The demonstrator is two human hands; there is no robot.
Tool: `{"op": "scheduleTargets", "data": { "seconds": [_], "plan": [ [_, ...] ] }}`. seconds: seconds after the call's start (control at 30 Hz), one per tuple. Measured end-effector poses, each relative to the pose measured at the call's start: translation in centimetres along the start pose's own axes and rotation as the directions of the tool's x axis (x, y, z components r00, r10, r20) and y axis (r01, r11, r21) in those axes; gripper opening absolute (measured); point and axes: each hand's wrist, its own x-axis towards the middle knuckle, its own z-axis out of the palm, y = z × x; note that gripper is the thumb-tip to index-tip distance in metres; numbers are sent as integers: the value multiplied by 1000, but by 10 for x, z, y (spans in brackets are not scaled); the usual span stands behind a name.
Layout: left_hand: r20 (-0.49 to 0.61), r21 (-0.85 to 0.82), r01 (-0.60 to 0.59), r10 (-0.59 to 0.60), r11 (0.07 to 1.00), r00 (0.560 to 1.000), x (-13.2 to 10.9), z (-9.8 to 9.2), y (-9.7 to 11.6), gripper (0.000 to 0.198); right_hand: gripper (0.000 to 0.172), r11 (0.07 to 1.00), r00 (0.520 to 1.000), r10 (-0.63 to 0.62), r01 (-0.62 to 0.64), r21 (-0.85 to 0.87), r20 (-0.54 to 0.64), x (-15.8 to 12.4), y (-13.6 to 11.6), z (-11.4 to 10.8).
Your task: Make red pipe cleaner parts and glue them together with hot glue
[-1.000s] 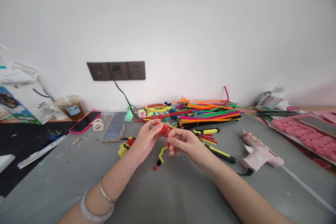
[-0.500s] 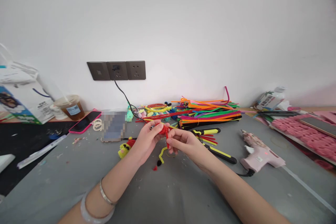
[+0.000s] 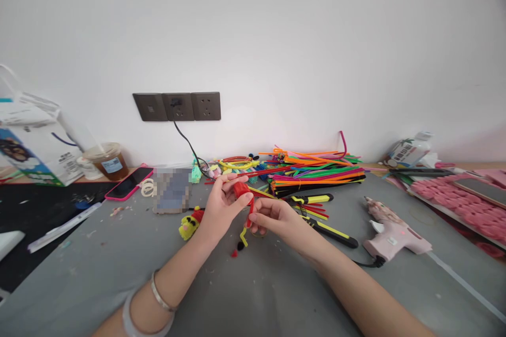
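Note:
My left hand (image 3: 224,204) is closed on a coiled red pipe cleaner (image 3: 241,188), gripping the coil between thumb and fingers. The free end hangs down to the right, where my right hand (image 3: 272,216) pinches it between thumb and forefinger. Below the hands, a short bent yellow pipe cleaner (image 3: 243,237) lies on the grey table mat, beside a black pompom (image 3: 240,246) and a small red scrap (image 3: 234,254). Left of my left wrist is a fuzzy yellow figure (image 3: 188,226) with a red top, partly covered by the arm.
Bundles of coloured pipe cleaners (image 3: 316,174) lie along the wall. Yellow-black pliers (image 3: 332,233) sit just right of my right hand. A pink glue gun (image 3: 391,237) stands farther right. At left are a phone (image 3: 128,184), a drink cup (image 3: 110,162) and a paper bag (image 3: 43,152).
The red coil has turned in my left hand and shows more of its side. My left fingers have opened out somewhat around it. My right hand stays on the strand's end, slightly lower.

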Motion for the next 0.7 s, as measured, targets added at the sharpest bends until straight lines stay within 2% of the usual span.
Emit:
{"op": "scheduleTargets", "data": {
  "seconds": [0.2,0.4,0.7],
  "plan": [
    [61,165,-159,151,973,987,-4,-1,0,44,41,999,1000,-8,7,36,29,1,5,-1],
    [137,348,-307,276,886,951,-8,-2,4,44,39,1000,999,-10,10,-2,32,0,8,-1],
    [151,393,-366,334,843,931,-7,-3,1,45,44,1000,1000,0,1,-14,7,2,8,-1]
  ]
}}
